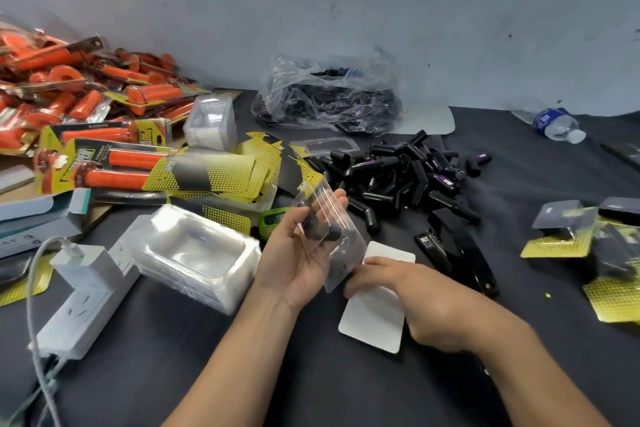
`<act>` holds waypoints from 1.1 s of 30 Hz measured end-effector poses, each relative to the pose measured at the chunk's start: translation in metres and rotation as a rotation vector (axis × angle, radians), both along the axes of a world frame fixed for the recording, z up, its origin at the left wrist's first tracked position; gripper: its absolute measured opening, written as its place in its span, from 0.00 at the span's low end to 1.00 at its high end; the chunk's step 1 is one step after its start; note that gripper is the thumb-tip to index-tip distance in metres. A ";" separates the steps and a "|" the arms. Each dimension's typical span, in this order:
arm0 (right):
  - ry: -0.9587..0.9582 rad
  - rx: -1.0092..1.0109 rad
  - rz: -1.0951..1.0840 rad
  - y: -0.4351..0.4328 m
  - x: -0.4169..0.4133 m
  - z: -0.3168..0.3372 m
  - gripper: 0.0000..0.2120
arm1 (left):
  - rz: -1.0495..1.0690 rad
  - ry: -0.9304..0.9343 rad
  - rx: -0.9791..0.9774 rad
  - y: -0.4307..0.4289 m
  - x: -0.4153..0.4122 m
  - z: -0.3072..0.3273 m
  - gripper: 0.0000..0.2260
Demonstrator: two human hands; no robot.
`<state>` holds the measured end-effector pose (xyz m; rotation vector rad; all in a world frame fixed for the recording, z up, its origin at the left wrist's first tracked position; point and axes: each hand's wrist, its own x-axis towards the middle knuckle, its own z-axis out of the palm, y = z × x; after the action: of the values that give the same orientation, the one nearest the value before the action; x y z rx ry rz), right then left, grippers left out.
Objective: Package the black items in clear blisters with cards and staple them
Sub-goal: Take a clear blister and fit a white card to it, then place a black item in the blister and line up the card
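Left hand (298,253) cradles clear blister (334,239); right hand (412,295) grips it.

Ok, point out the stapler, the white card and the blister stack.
stapler (464,250), head view, its black top arm
white card (374,320), head view, its bare lower half
blister stack (195,247), head view, hollow of the top one

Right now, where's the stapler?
Head view, right of centre: the black stapler lies just below the pile of black items, right of the white card.

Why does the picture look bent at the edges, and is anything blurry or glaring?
Head view: the wide-angle lens bows the far edge of the table; the clear blister in the left hand looks slightly motion-blurred; soft glare sits on the blister stack; lighting is even, shadows faint.
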<state>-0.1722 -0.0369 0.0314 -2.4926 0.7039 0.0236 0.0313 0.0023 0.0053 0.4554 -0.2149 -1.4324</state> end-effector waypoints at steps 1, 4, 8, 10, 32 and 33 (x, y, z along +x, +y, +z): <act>0.043 0.010 0.011 0.001 -0.002 -0.001 0.48 | -0.007 0.005 -0.001 0.001 0.000 0.000 0.17; 0.053 -0.060 -0.025 0.000 -0.008 0.000 0.51 | 0.002 0.013 -0.009 0.001 0.000 0.002 0.17; 0.020 -0.129 -0.070 -0.002 -0.013 -0.002 0.34 | 0.030 0.023 -0.006 0.000 -0.001 0.002 0.16; -0.080 -0.026 -0.111 -0.001 -0.015 -0.001 0.22 | 0.020 0.048 -0.001 0.001 0.000 0.002 0.17; -0.741 -0.498 -0.897 0.013 -0.005 0.004 0.13 | 0.040 0.084 -0.067 0.000 0.004 -0.002 0.18; -0.763 -0.493 -0.946 0.014 -0.004 0.004 0.13 | 0.031 0.081 -0.071 -0.001 0.004 -0.003 0.15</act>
<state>-0.1763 -0.0229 0.0354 -2.0235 1.5370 -1.4812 0.0352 0.0014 0.0018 0.3406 -0.1925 -1.4056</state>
